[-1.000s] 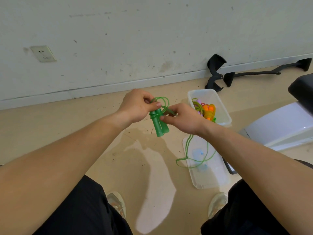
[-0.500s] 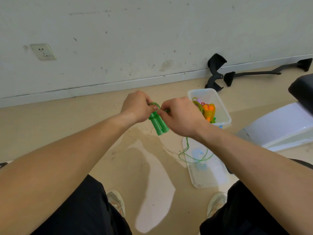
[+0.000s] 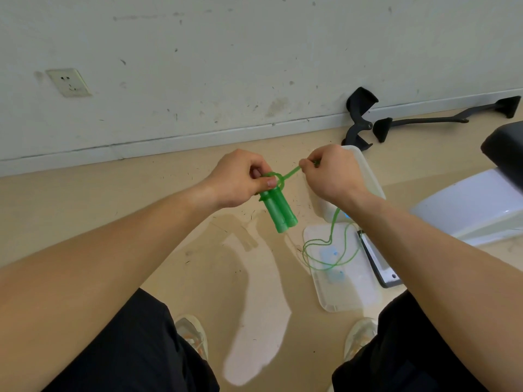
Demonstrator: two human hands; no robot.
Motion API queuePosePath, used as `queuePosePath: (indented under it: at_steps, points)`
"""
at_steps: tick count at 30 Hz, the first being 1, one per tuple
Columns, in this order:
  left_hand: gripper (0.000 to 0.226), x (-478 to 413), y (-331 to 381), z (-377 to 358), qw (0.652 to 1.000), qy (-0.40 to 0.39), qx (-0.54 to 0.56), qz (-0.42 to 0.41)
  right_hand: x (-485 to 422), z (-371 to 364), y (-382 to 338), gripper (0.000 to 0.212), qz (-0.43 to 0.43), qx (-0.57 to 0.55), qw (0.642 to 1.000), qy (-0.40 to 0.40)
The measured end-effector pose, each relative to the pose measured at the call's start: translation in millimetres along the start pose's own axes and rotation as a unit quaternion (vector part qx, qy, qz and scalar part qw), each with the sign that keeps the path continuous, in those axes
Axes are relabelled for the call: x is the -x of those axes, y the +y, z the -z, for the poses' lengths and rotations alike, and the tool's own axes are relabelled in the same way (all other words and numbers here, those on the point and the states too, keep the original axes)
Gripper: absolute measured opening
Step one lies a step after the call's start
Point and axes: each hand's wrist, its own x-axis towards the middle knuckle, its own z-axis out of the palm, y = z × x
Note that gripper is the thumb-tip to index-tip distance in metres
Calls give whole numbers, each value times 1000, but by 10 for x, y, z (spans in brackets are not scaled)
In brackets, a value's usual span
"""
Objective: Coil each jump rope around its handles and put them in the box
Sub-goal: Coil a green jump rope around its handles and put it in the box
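Note:
My left hand [image 3: 239, 181] grips the tops of two green jump rope handles [image 3: 278, 209], held side by side and pointing down. A loop of the green rope [image 3: 291, 174] circles their top and runs taut to my right hand [image 3: 332, 172], which pinches it. The rest of the cord hangs under my right wrist and lies in loose loops [image 3: 329, 251] over the box lid. The clear plastic box [image 3: 370, 179] sits on the floor behind my right hand, its contents hidden by that hand.
The clear box lid [image 3: 348, 290] lies flat on the floor in front of the box. Black chair armrest parts [image 3: 360, 120] lie along the wall. A white and black object [image 3: 475, 202] stands at the right. My shoes [image 3: 194, 332] are below.
My right hand has swung from in front of the handles out to the right, pulling the rope taut around their top. It now covers the box's contents. The slack on the lid has shortened.

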Motion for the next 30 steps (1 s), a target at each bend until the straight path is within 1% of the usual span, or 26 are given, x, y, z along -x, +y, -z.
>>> queuePosePath:
  at_steps: [2,4,6,8,10,12,14,16,19,21,23,25,27,30]
  points:
    - [15,-29,-73,2,999,24,-25,41,32,32,-74,24,25,-29,999,7]
    - [17,-69,-133,11,995,54,-40,78,127,57,-220,21,75,-60,995,1]
    - [17,-109,-164,6,992,70,-54,93,276,32,-363,20,131,-56,989,-28]
    - [15,-143,-183,-13,991,73,-61,92,383,1,-426,21,161,-43,985,-49]
    - [16,-152,-185,-25,992,72,-57,90,378,5,-400,20,157,-55,985,-44]
    - [16,-141,-178,-25,993,69,-56,80,312,42,-341,17,141,-76,987,-21]
    - [14,-96,-126,-20,996,59,-47,57,206,98,-246,17,100,-86,991,19]
    - [10,-39,-44,-18,998,48,-22,17,70,155,-106,21,39,-99,993,45]
    - [7,57,117,13,999,39,18,-33,-53,180,65,22,-14,-126,991,39]
    - [6,88,148,44,998,27,35,-40,-58,147,91,22,-24,-120,992,32]
    - [8,84,96,64,999,21,26,-23,-31,130,50,23,-20,-111,993,31]
    - [11,47,2,59,999,26,-3,18,13,142,-47,22,-8,-130,991,35]
    - [15,-3,-75,49,997,39,-16,62,116,149,-204,18,32,-150,988,28]
    - [14,-64,-119,69,994,59,-13,89,347,110,-421,16,111,-136,984,-20]
